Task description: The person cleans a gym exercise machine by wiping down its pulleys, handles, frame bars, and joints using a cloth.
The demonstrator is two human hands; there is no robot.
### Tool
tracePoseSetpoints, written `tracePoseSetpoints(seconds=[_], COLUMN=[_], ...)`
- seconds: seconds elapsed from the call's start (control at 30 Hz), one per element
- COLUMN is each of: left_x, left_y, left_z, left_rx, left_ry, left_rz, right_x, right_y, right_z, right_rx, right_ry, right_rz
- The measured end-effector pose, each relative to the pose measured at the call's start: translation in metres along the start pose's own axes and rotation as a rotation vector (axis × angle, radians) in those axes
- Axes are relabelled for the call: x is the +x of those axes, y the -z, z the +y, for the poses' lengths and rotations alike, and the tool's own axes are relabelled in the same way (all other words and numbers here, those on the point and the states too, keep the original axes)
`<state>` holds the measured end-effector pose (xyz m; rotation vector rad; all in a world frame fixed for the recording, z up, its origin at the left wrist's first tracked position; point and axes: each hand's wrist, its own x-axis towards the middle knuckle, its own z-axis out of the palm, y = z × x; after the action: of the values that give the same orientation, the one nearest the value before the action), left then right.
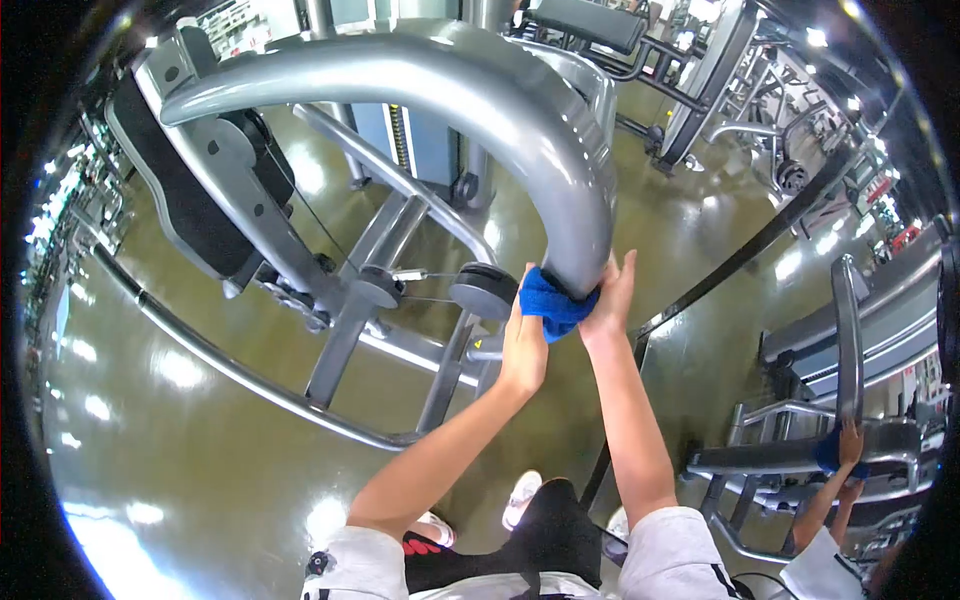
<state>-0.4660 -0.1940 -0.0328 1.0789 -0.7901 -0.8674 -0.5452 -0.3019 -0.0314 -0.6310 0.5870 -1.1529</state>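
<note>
A thick grey curved tube (pixel 480 95) of a gym machine arches across the upper middle of the head view and bends down toward me. Around its lower end is a bunched blue cloth (pixel 553 303). My left hand (pixel 524 345) presses the cloth from the left side, with its fingers partly hidden. On the other side, my right hand (pixel 610 298) is wrapped against the tube and the cloth edge; its thumb and some fingertips show.
A black padded backrest (pixel 185 190), pulleys (pixel 485 288) and a low curved rail (pixel 250 395) belong to the machine. A mirror on the right reflects my arms and the cloth (pixel 828 452). More machines stand behind. My shoes (pixel 521 498) are on the shiny floor (pixel 230 450).
</note>
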Motion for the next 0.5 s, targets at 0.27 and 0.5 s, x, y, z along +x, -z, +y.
tracePoseSetpoints(seconds=[0.27,0.5], left_x=[0.003,-0.027], left_y=[-0.027,-0.014], left_z=[0.112,0.078], left_rx=[-0.387,-0.021], left_ry=[0.152,0.25], left_rz=[0.127,-0.012], right_x=[-0.021,0.007], right_y=[-0.119,-0.15], right_z=[-0.092,-0.104], right_rx=[-0.367,-1.074], right_ry=[0.325,0.786], right_rz=[-0.372,-0.475])
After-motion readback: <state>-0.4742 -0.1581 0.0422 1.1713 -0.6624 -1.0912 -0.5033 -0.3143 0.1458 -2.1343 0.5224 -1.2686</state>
